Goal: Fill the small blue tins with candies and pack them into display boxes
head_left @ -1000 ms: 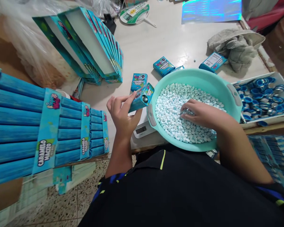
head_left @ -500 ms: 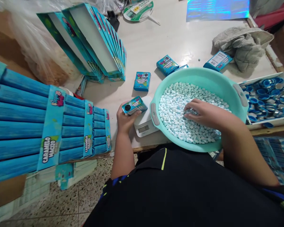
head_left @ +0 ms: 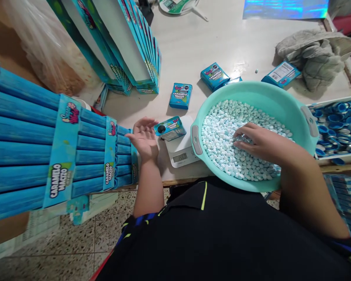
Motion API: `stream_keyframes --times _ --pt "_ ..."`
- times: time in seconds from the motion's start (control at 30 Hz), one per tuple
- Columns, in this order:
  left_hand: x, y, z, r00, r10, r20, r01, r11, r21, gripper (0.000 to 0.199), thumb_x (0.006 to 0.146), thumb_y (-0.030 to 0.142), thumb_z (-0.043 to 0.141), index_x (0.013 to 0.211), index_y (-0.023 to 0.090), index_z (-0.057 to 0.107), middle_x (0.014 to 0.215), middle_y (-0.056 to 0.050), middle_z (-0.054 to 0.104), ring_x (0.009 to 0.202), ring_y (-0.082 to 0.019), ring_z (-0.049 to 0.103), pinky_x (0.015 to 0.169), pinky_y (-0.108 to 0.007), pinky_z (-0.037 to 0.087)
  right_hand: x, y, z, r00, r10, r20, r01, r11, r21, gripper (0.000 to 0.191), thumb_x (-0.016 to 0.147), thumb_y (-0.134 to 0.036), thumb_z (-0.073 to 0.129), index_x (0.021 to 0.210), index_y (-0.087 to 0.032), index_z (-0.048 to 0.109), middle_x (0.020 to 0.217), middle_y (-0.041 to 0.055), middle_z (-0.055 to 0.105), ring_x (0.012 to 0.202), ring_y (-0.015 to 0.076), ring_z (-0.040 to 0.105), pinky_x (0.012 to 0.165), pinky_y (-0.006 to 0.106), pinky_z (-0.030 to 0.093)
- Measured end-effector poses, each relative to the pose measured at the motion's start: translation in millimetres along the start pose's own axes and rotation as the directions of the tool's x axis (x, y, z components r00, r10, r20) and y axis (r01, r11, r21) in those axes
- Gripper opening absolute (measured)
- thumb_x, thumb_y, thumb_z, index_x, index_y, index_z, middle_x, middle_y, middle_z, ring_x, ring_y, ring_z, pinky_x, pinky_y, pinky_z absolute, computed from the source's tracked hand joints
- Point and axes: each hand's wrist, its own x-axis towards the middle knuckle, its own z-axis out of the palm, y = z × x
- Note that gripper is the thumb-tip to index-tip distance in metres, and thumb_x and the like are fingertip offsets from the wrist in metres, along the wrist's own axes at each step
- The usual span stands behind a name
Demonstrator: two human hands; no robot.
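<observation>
My left hand (head_left: 144, 138) is open, fingers spread, just left of a small blue Caramelo Macizo box (head_left: 169, 128), not touching it. That box lies on its side on a white digital kitchen scale (head_left: 180, 157). My right hand (head_left: 256, 142) rests in a heap of small pale blue-and-white candies (head_left: 231, 136), filling a round turquoise plastic basin (head_left: 269, 93). A silvery bit shows under its fingers, unclear at this size. Another small box (head_left: 180, 95) stands just beyond the scale.
Long blue Caramelo Macizo display cartons (head_left: 61, 148) stand at the table's left edge, with a fanned stack (head_left: 128, 43) behind them. On the right are a tray of blue-and-silver lids (head_left: 337, 128), a grey cloth (head_left: 317, 58) and further boxes (head_left: 215, 76).
My left hand has let go of the small box, which now lies on the scale. That hand has opened and moved left. My right hand stays in the candies.
</observation>
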Motion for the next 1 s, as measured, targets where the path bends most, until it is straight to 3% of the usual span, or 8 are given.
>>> stream_keyframes --times 0.2,0.47,0.57,0.63,0.7,0.77,0.87,1.0 --pt "2 -4 -4.5 0.998 0.008 -0.055 -0.005 0.999 0.054 0.090 0.080 0.099 0.018 0.101 0.026 0.066 0.103 -0.008 0.068 0.101 -0.024 0.069 0.094 -0.038 0.056 -1 1 1 1.000 0.001 -0.015 -0.001 1.000 0.008 0.039 0.099 -0.058 0.048 0.114 -0.027 0.067 0.125 0.0088 0.061 0.095 0.0265 0.066 0.080 0.039 0.052" --pt "3 -2 -2.0 0.996 -0.023 -0.087 0.022 1.000 -0.013 0.087 0.081 0.099 0.021 0.098 0.024 0.064 0.100 -0.008 0.065 0.092 -0.022 0.068 0.090 -0.037 0.056 -1 0 1 1.000 0.023 0.007 -0.023 1.000 -0.001 0.041 0.099 -0.058 0.047 0.116 -0.026 0.067 0.127 0.0090 0.060 0.096 0.0257 0.065 0.081 0.038 0.051" --pt "-3 -1 -0.4 0.996 0.037 -0.081 -0.036 0.999 0.006 0.074 0.085 0.093 0.037 0.104 0.025 0.062 0.111 -0.008 0.063 0.090 -0.020 0.068 0.089 -0.037 0.057 1 1 2 1.000 0.015 -0.002 -0.015 1.000 0.000 0.043 0.097 -0.058 0.047 0.117 -0.025 0.067 0.127 0.0096 0.060 0.100 0.0271 0.065 0.085 0.040 0.051" --pt "-11 3 -0.2 0.983 0.181 -0.020 -0.179 0.981 0.076 0.068 0.081 0.087 0.056 0.116 0.029 0.059 0.120 -0.008 0.060 0.095 -0.021 0.067 0.091 -0.037 0.057 1 2 5 1.000 0.006 0.001 -0.006 1.000 0.009 0.044 0.096 -0.058 0.046 0.116 -0.025 0.067 0.126 0.0104 0.060 0.103 0.0286 0.064 0.089 0.042 0.050" --pt "-20 11 0.4 0.950 0.290 0.114 -0.308 0.928 0.209 0.066 0.080 0.078 0.067 0.124 0.029 0.057 0.123 -0.009 0.060 0.104 -0.023 0.067 0.095 -0.039 0.056 3 5 9 1.000 -0.006 0.017 0.006 1.000 0.023 0.043 0.097 -0.056 0.045 0.116 -0.024 0.067 0.125 0.0117 0.061 0.105 0.0296 0.064 0.092 0.043 0.049" --pt "-27 23 2.4 0.926 0.280 0.252 -0.359 0.859 0.365 0.046 0.089 0.062 0.068 0.118 0.027 0.062 0.117 -0.009 0.063 0.108 -0.023 0.066 0.096 -0.038 0.056 6 10 16 0.999 -0.032 0.020 0.031 0.999 0.043 0.042 0.096 -0.054 0.044 0.114 -0.023 0.067 0.123 0.0133 0.062 0.106 0.0304 0.063 0.095 0.044 0.049" --pt "-32 44 7.5 0.884 0.300 0.360 -0.450 0.756 0.475 0.017 0.094 0.038 0.070 0.100 0.023 0.067 0.103 -0.006 0.067 0.101 -0.019 0.067 0.091 -0.034 0.056 16 20 30 0.997 -0.072 -0.009 0.072 0.995 0.072 0.043 0.093 -0.056 0.043 0.108 -0.024 0.068 0.119 0.0148 0.063 0.107 0.0319 0.064 0.098 0.045 0.048" --pt "-33 78 11.5 0.814 0.365 0.452 -0.576 0.612 0.542 0.014 0.090 0.031 0.077 0.089 0.021 0.068 0.094 -0.004 0.069 0.090 -0.017 0.069 0.079 -0.029 0.057 30 31 42 0.994 -0.106 -0.040 0.109 0.991 0.082 0.045 0.087 -0.057 0.043 0.104 -0.024 0.068 0.115 0.0165 0.064 0.105 0.0338 0.065 0.098 0.047 0.050"
